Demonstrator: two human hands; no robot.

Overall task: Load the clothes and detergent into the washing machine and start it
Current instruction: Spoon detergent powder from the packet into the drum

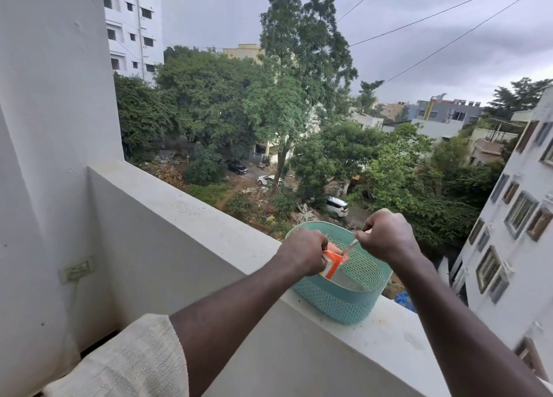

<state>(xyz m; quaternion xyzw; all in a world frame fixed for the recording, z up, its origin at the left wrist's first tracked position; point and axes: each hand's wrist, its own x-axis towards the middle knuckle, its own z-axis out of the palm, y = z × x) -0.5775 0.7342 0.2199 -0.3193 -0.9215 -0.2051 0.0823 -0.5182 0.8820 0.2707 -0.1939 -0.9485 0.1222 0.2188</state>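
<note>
An orange and white detergent sachet (pixel 332 265) is held over a teal mesh basket (pixel 338 302) that stands on the balcony parapet. My left hand (pixel 302 251) grips the sachet's left side. My right hand (pixel 386 236) pinches a thin torn strip (pixel 353 244) that stretches from the sachet's top corner. Both hands are closed fists above the basket's opening. No washing machine or clothes are in view.
The white parapet ledge (pixel 185 214) runs from the left wall down to the lower right, with an open drop to trees and parked cars beyond. A wall socket (pixel 78 267) sits on the left wall. Pale fabric (pixel 125 363) shows at the bottom left.
</note>
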